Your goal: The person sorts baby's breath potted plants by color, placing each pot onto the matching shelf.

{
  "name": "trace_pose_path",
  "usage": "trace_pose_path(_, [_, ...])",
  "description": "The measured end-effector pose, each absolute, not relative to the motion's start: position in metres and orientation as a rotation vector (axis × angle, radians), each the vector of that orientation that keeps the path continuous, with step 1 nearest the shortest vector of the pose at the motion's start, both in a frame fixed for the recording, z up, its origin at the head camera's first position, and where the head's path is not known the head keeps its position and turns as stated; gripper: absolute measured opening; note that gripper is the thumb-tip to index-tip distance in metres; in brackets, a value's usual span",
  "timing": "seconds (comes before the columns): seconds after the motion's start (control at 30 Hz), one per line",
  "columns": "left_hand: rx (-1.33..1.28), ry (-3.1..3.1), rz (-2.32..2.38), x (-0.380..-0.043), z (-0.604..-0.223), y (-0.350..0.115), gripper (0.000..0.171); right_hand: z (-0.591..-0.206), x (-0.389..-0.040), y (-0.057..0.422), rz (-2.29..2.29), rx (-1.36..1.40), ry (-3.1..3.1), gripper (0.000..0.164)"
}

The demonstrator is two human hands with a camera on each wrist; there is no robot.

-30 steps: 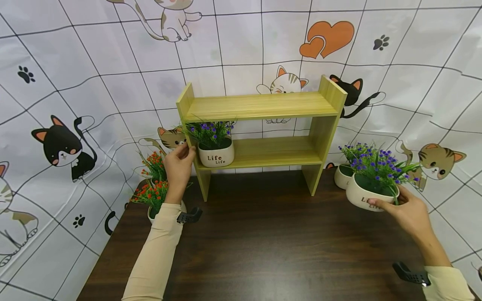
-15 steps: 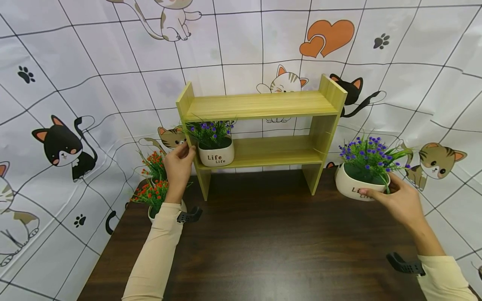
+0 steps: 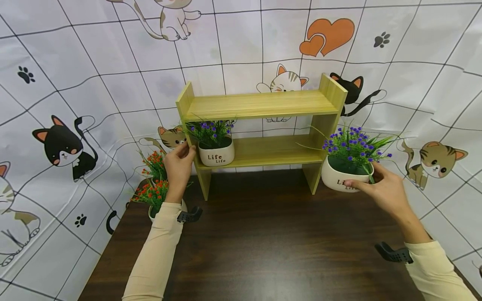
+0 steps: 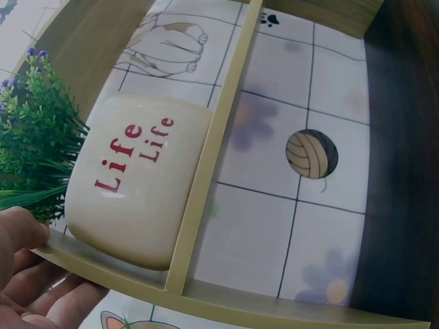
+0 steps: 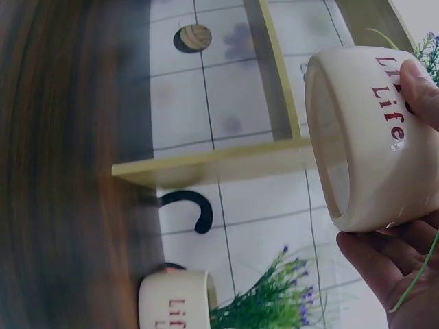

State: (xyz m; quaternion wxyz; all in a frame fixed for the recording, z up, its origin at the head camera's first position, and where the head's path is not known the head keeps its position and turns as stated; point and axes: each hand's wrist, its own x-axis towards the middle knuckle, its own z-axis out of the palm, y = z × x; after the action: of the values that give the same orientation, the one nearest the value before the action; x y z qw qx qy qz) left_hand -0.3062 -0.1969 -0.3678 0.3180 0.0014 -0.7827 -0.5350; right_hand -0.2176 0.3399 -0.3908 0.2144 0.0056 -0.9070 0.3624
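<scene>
My right hand [image 3: 384,190] grips a white oval flowerpot [image 3: 340,177] with purple flowers, thumb on the lettered front. The pot is raised off the table, beside the right side panel of a small wooden shelf [image 3: 263,104]. In the right wrist view, the fingers lie under the pot [image 5: 374,157], whose base faces the camera. My left hand [image 3: 180,167] pinches the shelf's left side panel, thumb at the front edge and fingers behind in the left wrist view. Next to it, a matching purple-flowered pot [image 3: 216,154] sits at the left end of the lower board.
Two orange-flowered plants [image 3: 152,194] stand on the dark table [image 3: 260,246] behind the left forearm. Another purple-flowered pot [image 5: 175,301] stands right of the shelf in the right wrist view. A cat-print wall covering [image 3: 241,46] rises behind the shelf.
My right hand has carried its flowerpot left and slightly up toward the shelf's right side, and it now hides the pot behind it. The left hand has stayed put.
</scene>
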Motion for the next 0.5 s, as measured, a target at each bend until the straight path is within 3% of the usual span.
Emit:
trace_pose_path(0.33, [-0.002,-2.047,-1.420,-0.307,-0.368,-0.197,0.034,-0.374,-0.229,0.313,1.080,0.108,-2.526,0.075])
trace_pose_path(0.5, [-0.005,-2.048,-1.413,-0.307,-0.369,-0.197,0.034,-0.370,-0.236,0.298,1.084,0.176,-2.504,0.068])
